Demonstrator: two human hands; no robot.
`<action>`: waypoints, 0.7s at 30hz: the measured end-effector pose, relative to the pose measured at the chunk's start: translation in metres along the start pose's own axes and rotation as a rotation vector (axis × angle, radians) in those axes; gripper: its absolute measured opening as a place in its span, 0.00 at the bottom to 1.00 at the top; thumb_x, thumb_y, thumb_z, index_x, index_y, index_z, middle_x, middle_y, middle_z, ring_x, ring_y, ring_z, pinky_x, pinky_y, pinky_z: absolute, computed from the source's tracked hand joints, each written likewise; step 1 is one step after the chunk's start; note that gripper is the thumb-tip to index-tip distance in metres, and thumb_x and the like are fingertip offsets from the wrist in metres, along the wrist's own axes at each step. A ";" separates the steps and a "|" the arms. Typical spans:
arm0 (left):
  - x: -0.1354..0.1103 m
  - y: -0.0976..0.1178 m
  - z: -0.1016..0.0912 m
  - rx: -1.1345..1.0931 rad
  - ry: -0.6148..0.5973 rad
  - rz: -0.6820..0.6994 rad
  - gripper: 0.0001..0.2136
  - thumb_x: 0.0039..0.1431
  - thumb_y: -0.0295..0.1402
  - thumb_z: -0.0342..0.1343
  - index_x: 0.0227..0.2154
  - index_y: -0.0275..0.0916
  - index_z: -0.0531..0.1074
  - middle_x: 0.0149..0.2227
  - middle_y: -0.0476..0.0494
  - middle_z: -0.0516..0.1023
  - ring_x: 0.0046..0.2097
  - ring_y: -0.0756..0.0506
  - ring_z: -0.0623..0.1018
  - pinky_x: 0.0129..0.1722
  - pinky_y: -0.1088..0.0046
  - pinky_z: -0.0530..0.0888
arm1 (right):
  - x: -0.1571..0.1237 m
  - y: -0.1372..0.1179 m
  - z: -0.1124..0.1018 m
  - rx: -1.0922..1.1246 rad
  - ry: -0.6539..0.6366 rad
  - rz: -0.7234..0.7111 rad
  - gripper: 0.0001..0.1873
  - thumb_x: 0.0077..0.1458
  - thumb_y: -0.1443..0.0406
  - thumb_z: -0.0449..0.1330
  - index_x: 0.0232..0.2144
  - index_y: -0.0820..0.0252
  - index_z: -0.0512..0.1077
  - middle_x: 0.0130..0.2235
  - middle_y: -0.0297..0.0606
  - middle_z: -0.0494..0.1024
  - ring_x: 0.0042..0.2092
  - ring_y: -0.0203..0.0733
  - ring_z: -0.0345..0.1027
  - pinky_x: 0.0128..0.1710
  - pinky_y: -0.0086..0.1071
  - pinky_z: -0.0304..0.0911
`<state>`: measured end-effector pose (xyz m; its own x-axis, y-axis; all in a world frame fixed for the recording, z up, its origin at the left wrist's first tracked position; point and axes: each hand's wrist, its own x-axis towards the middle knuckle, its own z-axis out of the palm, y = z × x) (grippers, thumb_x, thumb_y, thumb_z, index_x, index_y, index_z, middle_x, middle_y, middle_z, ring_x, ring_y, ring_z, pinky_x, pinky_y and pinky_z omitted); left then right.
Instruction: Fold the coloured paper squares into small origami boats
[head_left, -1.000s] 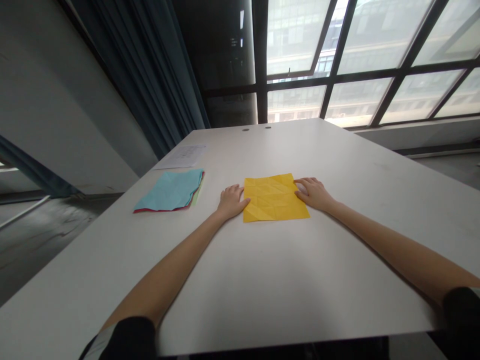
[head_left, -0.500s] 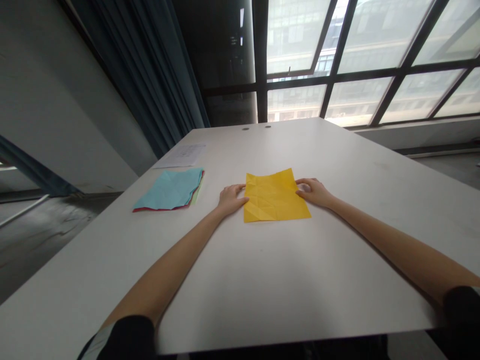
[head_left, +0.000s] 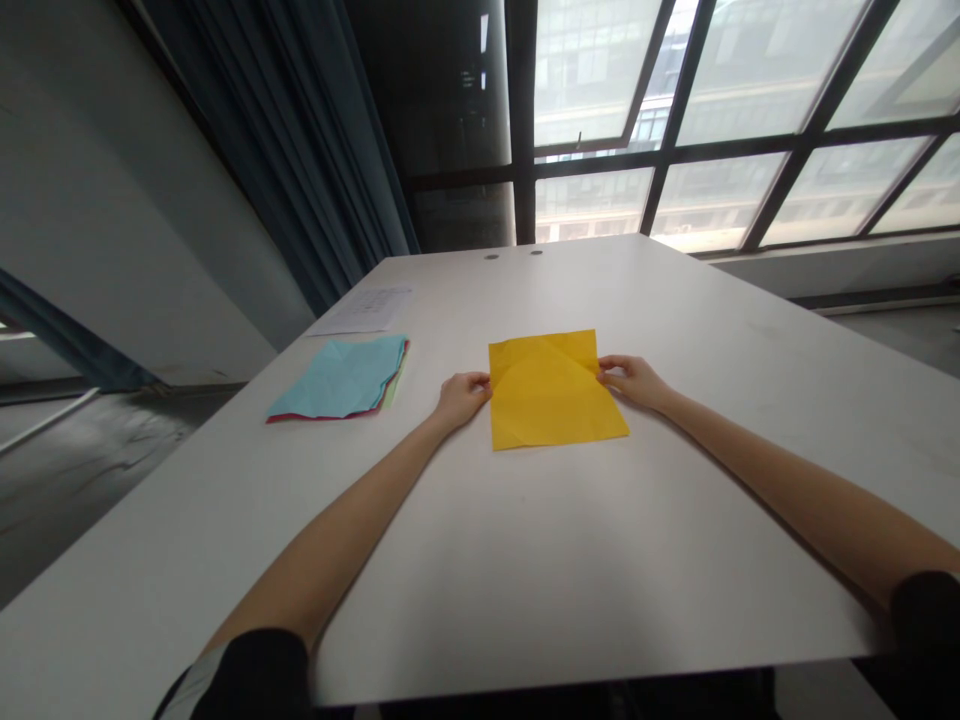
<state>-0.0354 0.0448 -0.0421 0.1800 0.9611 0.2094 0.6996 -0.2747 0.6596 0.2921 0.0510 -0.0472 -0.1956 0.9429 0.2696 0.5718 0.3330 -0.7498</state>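
A square yellow sheet of paper [head_left: 553,392] with faint creases lies before me, its middle bent up slightly between my hands. My left hand [head_left: 461,399] pinches its left edge between thumb and fingers. At the opposite edge, my right hand [head_left: 634,382] grips the sheet the same way. To the left rests a stack of coloured sheets, with a light blue sheet [head_left: 341,378] on top and red and green edges showing beneath it.
The white table [head_left: 525,560] extends away from me toward the windows [head_left: 592,200]. A printed white paper [head_left: 361,311] lies beyond the coloured stack, near the table's left edge. Two round grommets [head_left: 491,257] are set near the far edge. A dark blue curtain [head_left: 300,130] hangs at left.
The yellow sheet has been pulled straighter, with its far edge now more even and its surface smoother. Both hands have closed into a pinch on its edges, the right shifting slightly rightward.
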 end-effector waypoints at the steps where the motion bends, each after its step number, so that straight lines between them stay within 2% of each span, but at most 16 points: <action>1: 0.000 0.000 0.000 0.005 0.004 -0.010 0.13 0.47 0.33 0.53 0.37 0.41 0.76 0.36 0.48 0.79 0.42 0.44 0.75 0.45 0.68 0.69 | 0.000 0.000 0.000 0.012 -0.008 -0.004 0.14 0.45 0.61 0.56 0.35 0.60 0.73 0.38 0.37 0.78 0.41 0.43 0.70 0.47 0.38 0.61; 5: -0.001 0.001 0.001 0.020 0.051 -0.022 0.12 0.47 0.32 0.52 0.35 0.40 0.77 0.36 0.48 0.79 0.41 0.43 0.75 0.44 0.67 0.70 | 0.001 0.002 0.000 0.042 -0.014 -0.043 0.13 0.45 0.61 0.56 0.33 0.60 0.73 0.36 0.37 0.78 0.40 0.43 0.69 0.47 0.40 0.61; 9: -0.003 0.005 -0.001 0.066 0.048 0.036 0.12 0.48 0.31 0.51 0.35 0.41 0.77 0.37 0.48 0.79 0.43 0.44 0.74 0.45 0.66 0.69 | 0.001 0.001 0.000 0.054 -0.045 -0.104 0.12 0.46 0.62 0.55 0.33 0.60 0.74 0.36 0.37 0.78 0.40 0.44 0.70 0.46 0.40 0.62; 13: -0.005 0.010 -0.003 0.143 0.053 0.088 0.11 0.49 0.29 0.50 0.29 0.42 0.78 0.36 0.47 0.78 0.43 0.44 0.73 0.47 0.65 0.67 | 0.000 0.000 -0.001 -0.026 -0.045 -0.153 0.10 0.45 0.66 0.53 0.29 0.59 0.74 0.35 0.37 0.78 0.40 0.44 0.69 0.46 0.38 0.62; 21: -0.007 0.014 0.000 0.255 0.081 0.102 0.14 0.49 0.25 0.47 0.26 0.45 0.78 0.36 0.48 0.77 0.44 0.44 0.70 0.51 0.61 0.63 | 0.001 0.005 -0.003 -0.224 -0.129 -0.203 0.19 0.45 0.72 0.45 0.30 0.56 0.75 0.38 0.34 0.77 0.43 0.41 0.68 0.49 0.36 0.59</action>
<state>-0.0268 0.0340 -0.0339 0.2096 0.9205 0.3296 0.8337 -0.3444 0.4317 0.2969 0.0535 -0.0490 -0.4147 0.8554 0.3103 0.6690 0.5178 -0.5333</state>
